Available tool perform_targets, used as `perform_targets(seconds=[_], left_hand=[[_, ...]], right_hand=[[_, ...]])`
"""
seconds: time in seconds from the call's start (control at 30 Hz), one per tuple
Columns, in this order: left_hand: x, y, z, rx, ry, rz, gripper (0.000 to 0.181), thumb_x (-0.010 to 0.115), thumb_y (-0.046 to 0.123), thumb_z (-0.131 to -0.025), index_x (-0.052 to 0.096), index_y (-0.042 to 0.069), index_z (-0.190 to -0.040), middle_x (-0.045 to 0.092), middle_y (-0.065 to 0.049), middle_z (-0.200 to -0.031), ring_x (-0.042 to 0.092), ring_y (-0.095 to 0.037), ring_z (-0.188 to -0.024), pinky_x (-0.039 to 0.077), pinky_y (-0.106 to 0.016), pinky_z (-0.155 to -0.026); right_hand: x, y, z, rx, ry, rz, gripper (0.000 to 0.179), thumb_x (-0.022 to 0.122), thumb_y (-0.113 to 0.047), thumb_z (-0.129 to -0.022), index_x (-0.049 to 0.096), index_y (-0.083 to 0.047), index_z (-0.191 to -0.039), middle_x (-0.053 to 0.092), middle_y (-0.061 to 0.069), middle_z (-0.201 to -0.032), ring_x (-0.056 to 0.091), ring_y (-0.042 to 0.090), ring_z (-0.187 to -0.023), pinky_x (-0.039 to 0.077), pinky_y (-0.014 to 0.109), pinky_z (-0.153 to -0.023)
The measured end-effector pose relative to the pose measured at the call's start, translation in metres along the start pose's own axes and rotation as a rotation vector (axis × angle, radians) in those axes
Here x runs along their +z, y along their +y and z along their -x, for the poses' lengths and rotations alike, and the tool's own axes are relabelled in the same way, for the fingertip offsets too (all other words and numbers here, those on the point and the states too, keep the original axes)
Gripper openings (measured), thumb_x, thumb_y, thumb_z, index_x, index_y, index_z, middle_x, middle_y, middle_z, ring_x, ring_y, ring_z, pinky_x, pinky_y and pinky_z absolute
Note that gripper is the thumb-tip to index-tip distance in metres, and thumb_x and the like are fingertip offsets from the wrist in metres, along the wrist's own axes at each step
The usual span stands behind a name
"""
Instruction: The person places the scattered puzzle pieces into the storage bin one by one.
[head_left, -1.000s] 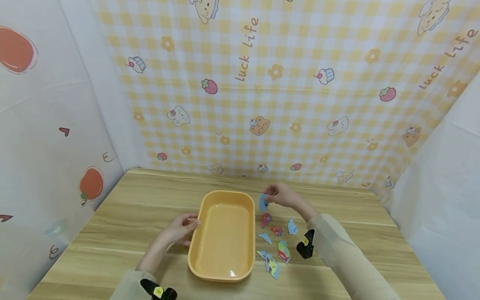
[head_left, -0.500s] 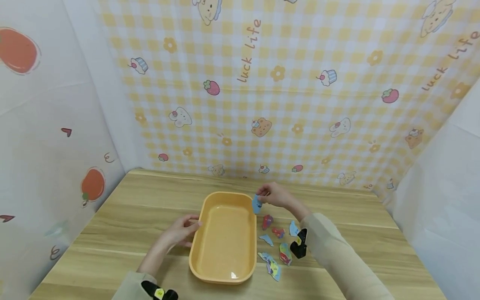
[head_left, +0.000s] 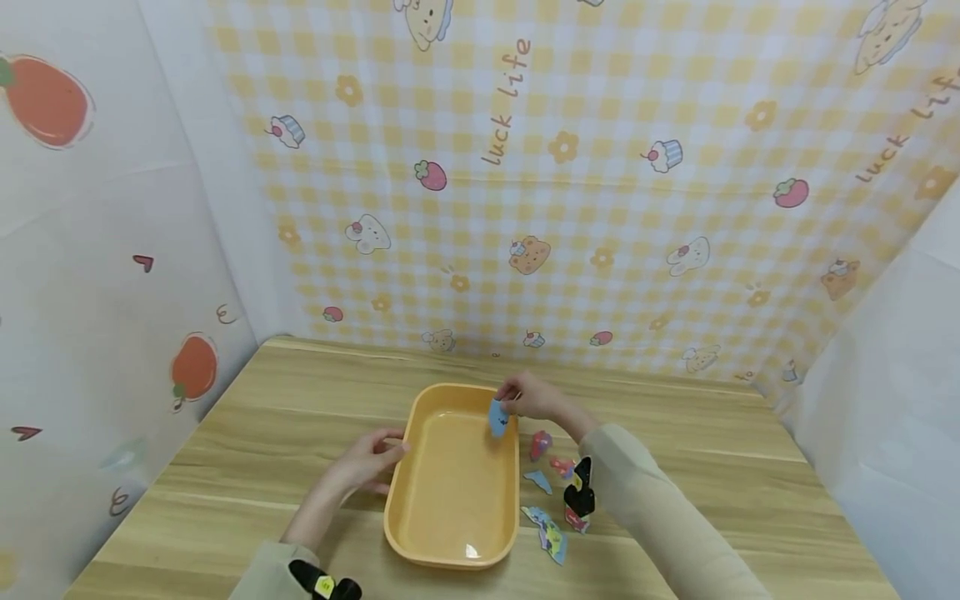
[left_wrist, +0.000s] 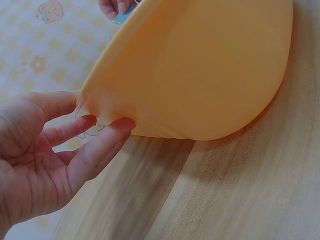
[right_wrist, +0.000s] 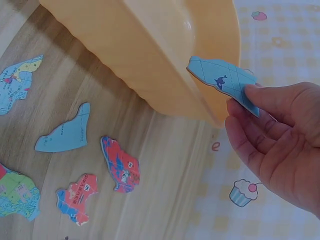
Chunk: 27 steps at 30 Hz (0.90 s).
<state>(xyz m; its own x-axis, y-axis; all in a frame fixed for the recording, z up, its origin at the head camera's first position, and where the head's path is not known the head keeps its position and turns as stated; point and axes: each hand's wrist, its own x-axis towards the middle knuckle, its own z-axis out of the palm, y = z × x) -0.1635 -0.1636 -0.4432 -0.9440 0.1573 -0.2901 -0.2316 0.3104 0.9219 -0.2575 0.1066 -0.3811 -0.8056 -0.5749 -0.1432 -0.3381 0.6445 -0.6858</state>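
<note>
A yellow plastic bin (head_left: 452,492) stands on the table. At its left side my left hand (head_left: 369,460) holds the rim, thumb over the edge and fingertips against the outer wall (left_wrist: 165,75). My right hand (head_left: 534,397) pinches a blue map puzzle piece (right_wrist: 222,79) with a small dark whale print between thumb and fingers. In the head view this piece overlaps the inside of the bin near its far right corner. The right wrist view shows the piece tilted, close by the rim, with the right hand (right_wrist: 280,135) beyond the bin's edge.
Right of the bin lie several map puzzle pieces: a red and purple one (right_wrist: 122,167), a red one (right_wrist: 79,197), a narrow blue one (right_wrist: 65,132), a multicoloured one (head_left: 551,537) and a green one (right_wrist: 17,192). A checkered cloth (head_left: 570,208) hangs behind the wooden table (head_left: 337,367).
My right hand has moved left with the blue puzzle piece, from beside the bin to over its far right rim. My left hand keeps its place on the bin.
</note>
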Motion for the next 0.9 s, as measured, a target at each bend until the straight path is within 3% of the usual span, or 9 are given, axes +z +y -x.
perform_targets(seconds=[0.17, 0.23, 0.4, 0.43, 0.9], left_hand=[[-0.001, 0.000, 0.000, -0.007, 0.006, -0.003, 0.048, 0.054, 0.021, -0.092, 0.040, -0.005, -0.130, 0.053, -0.024, -0.113, 0.062, -0.027, -0.094, 0.059, -0.036, -0.062], [-0.001, 0.000, 0.000, -0.011, 0.009, -0.004, 0.049, 0.055, 0.022, -0.091, 0.040, -0.004, -0.130, 0.053, -0.024, -0.113, 0.062, -0.026, -0.093, 0.059, -0.035, -0.062], [-0.001, 0.000, 0.000, 0.005, 0.002, -0.007, 0.048, 0.054, 0.021, -0.092, 0.040, -0.006, -0.129, 0.053, -0.023, -0.109, 0.061, -0.023, -0.091, 0.059, -0.035, -0.060], [-0.001, -0.001, 0.000, 0.009, 0.001, -0.009, 0.048, 0.054, 0.020, -0.092, 0.040, -0.007, -0.129, 0.053, -0.022, -0.109, 0.061, -0.022, -0.090, 0.059, -0.035, -0.060], [-0.002, -0.004, -0.002, 0.022, -0.037, 0.019, 0.050, 0.053, 0.022, -0.093, 0.038, -0.006, -0.131, 0.052, -0.024, -0.112, 0.061, -0.021, -0.090, 0.059, -0.036, -0.063]], right_hand=[[0.006, 0.002, -0.009, -0.005, -0.032, 0.016, 0.011, 0.058, 0.002, -0.085, 0.063, 0.005, -0.094, 0.064, 0.015, -0.090, 0.061, 0.021, -0.081, 0.056, 0.027, -0.068], [0.010, 0.013, -0.018, -0.047, -0.038, 0.047, 0.008, 0.060, -0.004, -0.086, 0.065, -0.001, -0.091, 0.064, 0.009, -0.087, 0.060, 0.016, -0.079, 0.055, 0.024, -0.065], [0.018, 0.008, -0.024, 0.020, -0.049, 0.083, 0.007, 0.059, -0.003, -0.085, 0.065, -0.003, -0.090, 0.063, 0.007, -0.086, 0.058, 0.015, -0.078, 0.054, 0.022, -0.064], [0.018, -0.004, -0.021, 0.069, -0.051, 0.098, 0.009, 0.059, 0.002, -0.084, 0.064, 0.000, -0.090, 0.063, 0.010, -0.086, 0.058, 0.018, -0.079, 0.054, 0.024, -0.066], [0.037, -0.012, -0.030, 0.070, -0.059, 0.360, 0.024, 0.050, 0.015, -0.078, 0.064, -0.001, -0.090, 0.062, 0.011, -0.091, 0.056, 0.021, -0.083, 0.052, 0.032, -0.073]])
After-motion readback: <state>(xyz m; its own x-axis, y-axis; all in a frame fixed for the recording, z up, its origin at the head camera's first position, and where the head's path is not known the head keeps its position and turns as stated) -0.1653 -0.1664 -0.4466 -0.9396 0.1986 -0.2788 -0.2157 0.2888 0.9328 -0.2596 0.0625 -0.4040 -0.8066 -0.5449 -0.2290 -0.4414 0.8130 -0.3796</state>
